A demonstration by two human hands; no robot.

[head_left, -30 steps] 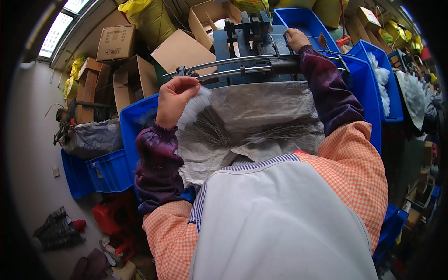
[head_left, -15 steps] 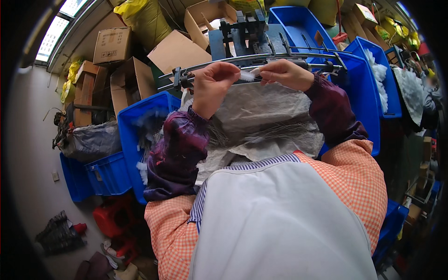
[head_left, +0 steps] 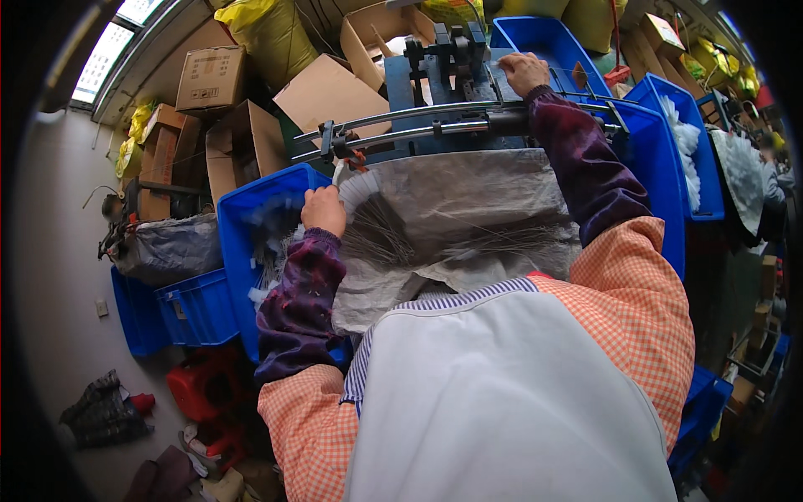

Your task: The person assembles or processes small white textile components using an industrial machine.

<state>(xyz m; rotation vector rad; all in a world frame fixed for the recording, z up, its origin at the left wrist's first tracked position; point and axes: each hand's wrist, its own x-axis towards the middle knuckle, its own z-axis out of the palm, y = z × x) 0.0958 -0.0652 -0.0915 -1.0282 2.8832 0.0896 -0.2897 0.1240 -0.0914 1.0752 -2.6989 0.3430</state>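
My left hand (head_left: 324, 209) is at the right rim of the left blue bin (head_left: 230, 209), beside the grey cloth (head_left: 468, 188) over my lap. Its fingers are curled closed, and whatever they hold is hidden. Next to it, thin wires (head_left: 381, 230) with white bristly ends (head_left: 360, 188) lie on the cloth. My right hand (head_left: 524, 74) reaches to the far right part of the metal machine (head_left: 452, 63), beyond its rails. Those fingers are bent down and closed, and I cannot make out what is in them. More wires (head_left: 502, 243) lie in a fold of the cloth.
Two steel rails (head_left: 401, 125) cross in front of the machine. Blue bins (head_left: 648, 159) stand on the right, one with white bristly pieces (head_left: 682, 138). Cardboard boxes (head_left: 330, 96) and yellow sacks (head_left: 272, 42) are behind. A red stool (head_left: 201, 385) is at the lower left.
My hands were together above the rails with a small white bristly piece between them. They have parted: the left came down toward the left bin, the right moved forward onto the machine.
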